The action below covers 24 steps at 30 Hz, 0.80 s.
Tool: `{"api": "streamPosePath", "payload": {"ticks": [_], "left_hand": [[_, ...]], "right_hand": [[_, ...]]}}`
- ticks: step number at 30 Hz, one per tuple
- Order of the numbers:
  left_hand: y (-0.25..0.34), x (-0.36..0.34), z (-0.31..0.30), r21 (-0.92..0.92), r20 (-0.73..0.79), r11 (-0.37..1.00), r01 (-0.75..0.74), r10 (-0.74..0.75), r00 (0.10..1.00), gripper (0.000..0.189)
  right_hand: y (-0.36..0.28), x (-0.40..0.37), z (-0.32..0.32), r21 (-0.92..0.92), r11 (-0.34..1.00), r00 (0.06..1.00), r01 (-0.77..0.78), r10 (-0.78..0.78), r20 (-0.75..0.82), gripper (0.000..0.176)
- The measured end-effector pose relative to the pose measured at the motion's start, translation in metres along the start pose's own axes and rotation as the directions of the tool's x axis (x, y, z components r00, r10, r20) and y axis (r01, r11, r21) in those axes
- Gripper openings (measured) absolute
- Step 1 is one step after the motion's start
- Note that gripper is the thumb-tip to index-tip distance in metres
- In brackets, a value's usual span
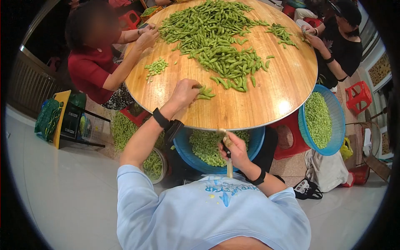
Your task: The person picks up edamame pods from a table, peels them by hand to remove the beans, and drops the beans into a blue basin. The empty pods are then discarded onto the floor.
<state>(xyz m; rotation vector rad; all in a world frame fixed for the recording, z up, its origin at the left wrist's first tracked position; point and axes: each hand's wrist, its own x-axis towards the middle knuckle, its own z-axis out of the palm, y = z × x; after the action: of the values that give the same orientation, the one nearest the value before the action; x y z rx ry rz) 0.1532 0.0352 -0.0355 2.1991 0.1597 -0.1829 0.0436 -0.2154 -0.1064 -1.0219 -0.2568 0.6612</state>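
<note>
Green bean pods (216,37) lie in a large heap on the round wooden table (166,104). My left hand (185,93) rests at the table top with its fingers closed on a few pods (205,92) beside the heap. Over the near table edge, my right hand (234,150) is wrapped round a tool with a black handle (226,146); a pale strip hangs below that hand. Beneath it, a blue basket (183,156) holds shelled beans (204,148).
Two people sit at the table, one in red (93,71) at the left and one in black (343,50) at the right, hands near pods. Another blue basket (337,133) of beans stands right, by red stools (359,98). A bucket (160,177) sits lower left.
</note>
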Motion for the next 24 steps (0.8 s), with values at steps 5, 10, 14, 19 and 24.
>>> {"api": "streamPosePath", "payload": {"ticks": [5, 10, 14, 19, 24], "left_hand": [[0.002, -0.035, 0.025, -0.592, -0.002, 0.806, -0.010, 0.011, 1.000, 0.013], [0.015, -0.071, 0.052, -0.683, 0.119, 0.730, 0.032, 0.067, 0.991, 0.015], [0.022, -0.082, 0.062, -0.603, 0.039, 0.797, -0.032, 0.069, 0.997, 0.014], [0.027, -0.087, 0.066, -0.580, -0.024, 0.799, -0.158, 0.177, 0.984, 0.013], [0.022, -0.086, 0.067, -0.689, 0.062, 0.725, -0.022, 0.089, 0.994, 0.011]], "right_hand": [[-0.032, 0.028, 0.007, 0.073, 0.992, 0.994, 0.098, -0.095, -0.048, 0.034], [-0.035, 0.036, 0.007, 0.175, 0.983, 0.996, 0.060, -0.048, -0.074, 0.031], [-0.032, 0.030, 0.007, 0.221, 0.975, 0.999, 0.033, -0.032, -0.009, 0.035], [-0.030, 0.026, 0.008, 0.200, 0.979, 0.999, 0.042, -0.042, -0.005, 0.041], [-0.035, 0.024, 0.007, 0.238, 0.971, 1.000, 0.021, -0.025, 0.016, 0.043]]}}
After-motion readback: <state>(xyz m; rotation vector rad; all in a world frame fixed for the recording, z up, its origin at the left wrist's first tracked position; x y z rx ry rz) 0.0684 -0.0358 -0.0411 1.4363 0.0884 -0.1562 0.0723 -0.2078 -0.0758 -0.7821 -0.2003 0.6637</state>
